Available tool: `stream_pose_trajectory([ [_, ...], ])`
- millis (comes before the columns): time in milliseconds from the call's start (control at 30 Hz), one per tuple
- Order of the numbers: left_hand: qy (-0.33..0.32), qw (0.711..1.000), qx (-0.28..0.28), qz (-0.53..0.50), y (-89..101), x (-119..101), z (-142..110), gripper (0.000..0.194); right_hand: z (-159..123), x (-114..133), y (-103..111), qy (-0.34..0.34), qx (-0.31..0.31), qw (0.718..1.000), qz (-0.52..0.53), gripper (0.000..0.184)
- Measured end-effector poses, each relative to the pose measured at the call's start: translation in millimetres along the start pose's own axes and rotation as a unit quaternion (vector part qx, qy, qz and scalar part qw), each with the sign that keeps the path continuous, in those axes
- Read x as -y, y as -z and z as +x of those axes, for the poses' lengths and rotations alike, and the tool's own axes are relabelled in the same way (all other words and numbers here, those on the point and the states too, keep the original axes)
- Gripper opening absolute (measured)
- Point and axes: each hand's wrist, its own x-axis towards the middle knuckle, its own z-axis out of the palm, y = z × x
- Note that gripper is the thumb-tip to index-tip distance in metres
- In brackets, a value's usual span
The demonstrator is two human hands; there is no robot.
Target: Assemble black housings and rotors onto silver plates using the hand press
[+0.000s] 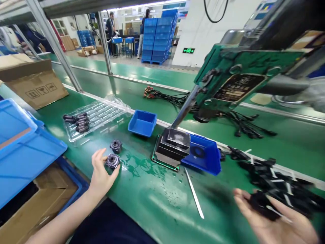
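A person's two hands each hold a part over the green tabletop (152, 200).
The left hand (100, 176) grips a round metal part (113, 161) between thumb and fingers, beside a similar one (116, 145); the right hand (279, 220), blurred, curls its fingers around a black part (264, 205) near the dark heap (271, 174).
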Motion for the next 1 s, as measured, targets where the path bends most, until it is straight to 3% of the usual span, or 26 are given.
stream_pose_trajectory([
  [67,-0.045,0.997,0.067,-0.010,-5.7,-12.4,-4.8,0.068,-12.6,14.5,-14.9,-0.152,-0.012,0.971,0.183,0.016],
  [133,-0.119,0.981,0.151,-0.020,-15.0,-26.8,-4.0,0.061,-24.5,32.2,-33.1,-0.216,-0.018,0.930,0.297,0.023],
  [267,-0.254,0.937,0.233,-0.050,-46.7,-57.5,10.1,0.065,-35.8,57.8,-63.7,-0.236,0.044,0.887,0.396,0.024],
  [400,-0.308,0.903,0.280,-0.102,-75.0,-85.1,21.6,0.069,-39.8,61.4,-73.0,-0.203,0.067,0.881,0.421,0.025],
  [533,-0.287,0.884,0.321,-0.182,-84.5,-88.4,23.3,0.071,-44.8,56.6,-75.4,-0.180,0.099,0.889,0.410,0.023],
  [733,-0.169,0.857,0.394,-0.284,-84.3,-77.2,17.5,0.072,-49.2,55.6,-83.7,-0.124,0.164,0.917,0.341,0.023],
  [1000,-0.096,0.832,0.410,-0.361,-89.8,-86.0,8.9,0.084,-50.5,62.5,-112.1,-0.073,0.232,0.936,0.255,0.017],
])
